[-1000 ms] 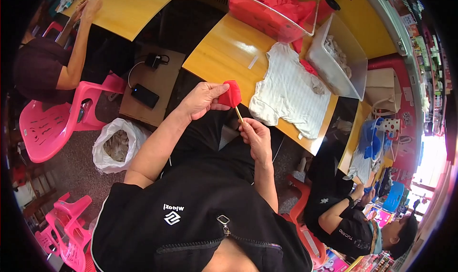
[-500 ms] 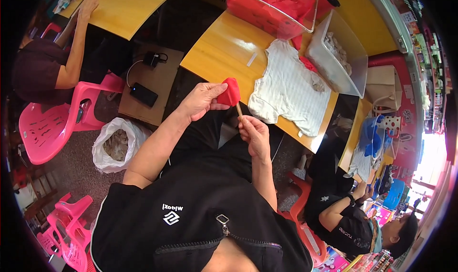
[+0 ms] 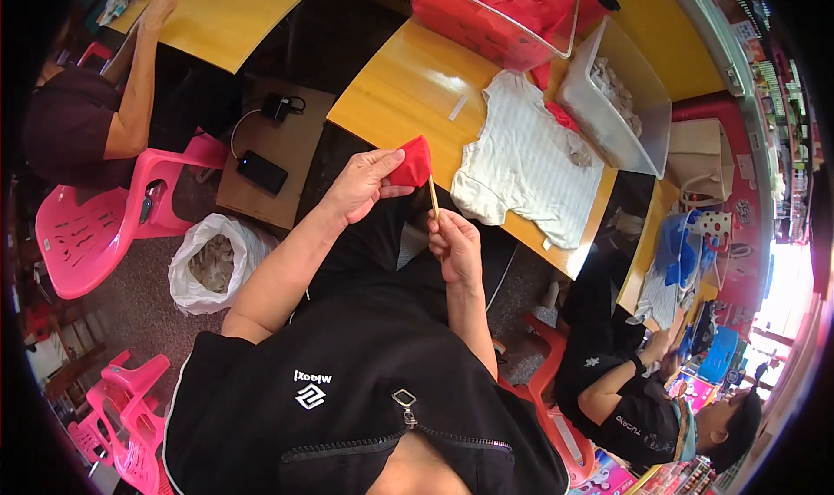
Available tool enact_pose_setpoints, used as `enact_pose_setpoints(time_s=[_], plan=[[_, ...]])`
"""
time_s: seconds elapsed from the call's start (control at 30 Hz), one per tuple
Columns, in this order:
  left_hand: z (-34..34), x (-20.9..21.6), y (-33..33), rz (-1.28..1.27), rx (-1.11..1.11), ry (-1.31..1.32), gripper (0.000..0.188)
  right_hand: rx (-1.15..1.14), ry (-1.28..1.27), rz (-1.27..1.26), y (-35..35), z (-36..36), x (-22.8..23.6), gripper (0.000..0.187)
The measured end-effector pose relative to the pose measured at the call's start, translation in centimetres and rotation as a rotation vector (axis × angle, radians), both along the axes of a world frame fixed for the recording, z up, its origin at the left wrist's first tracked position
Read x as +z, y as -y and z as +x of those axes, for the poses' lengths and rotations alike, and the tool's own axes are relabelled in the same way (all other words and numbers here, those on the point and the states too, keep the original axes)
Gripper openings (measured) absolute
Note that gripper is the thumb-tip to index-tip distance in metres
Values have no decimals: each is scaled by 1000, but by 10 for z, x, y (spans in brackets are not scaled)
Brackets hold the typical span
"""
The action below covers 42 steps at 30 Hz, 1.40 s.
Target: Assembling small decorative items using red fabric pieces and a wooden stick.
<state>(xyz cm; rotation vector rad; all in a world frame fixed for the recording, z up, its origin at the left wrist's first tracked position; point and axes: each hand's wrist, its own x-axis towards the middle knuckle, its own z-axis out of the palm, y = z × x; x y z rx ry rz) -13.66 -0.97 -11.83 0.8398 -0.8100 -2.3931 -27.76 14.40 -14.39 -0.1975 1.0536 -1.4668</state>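
My left hand (image 3: 360, 187) pinches a small red piece of cloth (image 3: 416, 163) between thumb and fingers, in front of the yellow table. Closed around a thin wooden stick (image 3: 433, 198) is my right hand (image 3: 457, 247), just below and to the right. The stick's upper end meets the lower right edge of the red cloth; whether it goes inside is hidden. To the right, a white striped shirt (image 3: 530, 152) lies spread on the table (image 3: 391, 87), with a scrap of red cloth (image 3: 563, 115) at its far side.
Behind the shirt stand a clear bin of red cloth (image 3: 486, 30) and a clear plastic tub (image 3: 599, 139). A white sack (image 3: 187, 278) and pink chairs (image 3: 95, 243) are on the left. One person (image 3: 78, 122) sits left, another (image 3: 625, 399) right.
The red cloth has tipped to a more pointed shape and shifted slightly left. My right hand has moved a little left, and the stick stands more upright with more of it showing.
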Motion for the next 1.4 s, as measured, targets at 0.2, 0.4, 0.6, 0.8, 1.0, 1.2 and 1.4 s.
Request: enact_pose_setpoints(time_s=[0.2, 0.4, 0.6, 0.8, 1.0, 1.2, 1.4], plan=[[10, 2, 10, -7, -119, -24, 32, 70, -65, 16, -3, 4, 1, 21], [6, 16, 20, -78, -179, 15, 35, 153, -235, 77, 4, 3, 13, 23], [-3, 5, 10, 30, -71, -103, 35, 51, -129, 36, 2, 14, 0, 26], [0, 3, 8, 15, -69, -87, 34, 83, -42, 42, -1, 12, 4, 26], [1, 3, 6, -2, -101, -66, 34, 74, -197, 103, -1, 7, 9, 26], [6, 3, 11, 9, -107, -61, 32, 116, -254, 137, -1, 7, 10, 26], [6, -4, 12, 28, -68, -25, 32, 92, -481, 134, 8, 12, 15, 25]])
